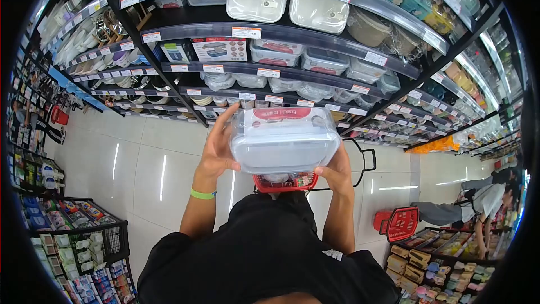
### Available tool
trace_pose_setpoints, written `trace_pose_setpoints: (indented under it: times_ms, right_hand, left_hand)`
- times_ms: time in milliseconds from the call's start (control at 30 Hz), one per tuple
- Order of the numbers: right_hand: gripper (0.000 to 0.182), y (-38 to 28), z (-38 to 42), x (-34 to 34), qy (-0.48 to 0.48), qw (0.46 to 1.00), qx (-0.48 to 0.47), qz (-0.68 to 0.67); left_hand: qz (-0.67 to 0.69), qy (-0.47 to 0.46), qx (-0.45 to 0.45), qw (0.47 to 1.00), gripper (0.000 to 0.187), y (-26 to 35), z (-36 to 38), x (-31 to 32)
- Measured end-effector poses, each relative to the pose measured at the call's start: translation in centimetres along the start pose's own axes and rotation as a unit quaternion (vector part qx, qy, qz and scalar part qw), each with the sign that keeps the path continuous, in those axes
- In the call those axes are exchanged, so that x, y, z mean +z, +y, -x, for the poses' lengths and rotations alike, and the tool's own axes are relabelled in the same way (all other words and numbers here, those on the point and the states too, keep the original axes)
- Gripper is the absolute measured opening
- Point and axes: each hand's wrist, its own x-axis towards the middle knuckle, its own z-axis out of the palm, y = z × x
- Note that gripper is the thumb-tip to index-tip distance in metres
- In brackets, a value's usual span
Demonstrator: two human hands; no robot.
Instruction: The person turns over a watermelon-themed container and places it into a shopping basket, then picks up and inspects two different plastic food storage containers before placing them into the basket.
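Note:
A clear, wrapped food storage container (284, 149) with a red and white label is held up in front of my chest. My left hand (216, 149) grips its left end, thumb at the near lower corner. On the other end, my right hand (336, 166) is closed round the side, its thumb at the lower right corner. Below the container, partly hidden by it, is a red shopping basket (285, 183) with packaged goods inside. A black handle or frame (360, 163) shows to the right of my right hand.
Shelves (225, 28) of boxed and wrapped containers curve across the front. Two white-lidded boxes (256, 4) sit on an upper shelf. At right, a person (489, 202) bends over a display bin beside another red basket (400, 223). Packaged goods fill a rack (73, 247) at lower left.

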Motion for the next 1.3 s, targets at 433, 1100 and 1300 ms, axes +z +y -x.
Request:
trace_pose_setpoints:
  times_ms: [433, 1100, 1300]
  right_hand:
    - [0.1, 1.2, -0.7, 0.5, -0.019, 0.998, 0.046, -0.03]
    - [0.098, 0.8, 0.1, -0.4, -0.003, 0.998, 0.067, -0.019]
    - [0.092, 0.3, 1.2, 0.1, 0.0, 0.998, 0.069, -0.006]
  left_hand:
    - [-0.074, -0.003, 0.045, 0.996, 0.118, 1.4, 2.5, -0.9]
    - [-0.089, -0.06, 0.032, 0.994, 0.118, 0.7, 1.0, 0.1]
    - [-0.023, -0.009, 0.013, 1.0, 0.118, 0.0, 0.5, 1.1]
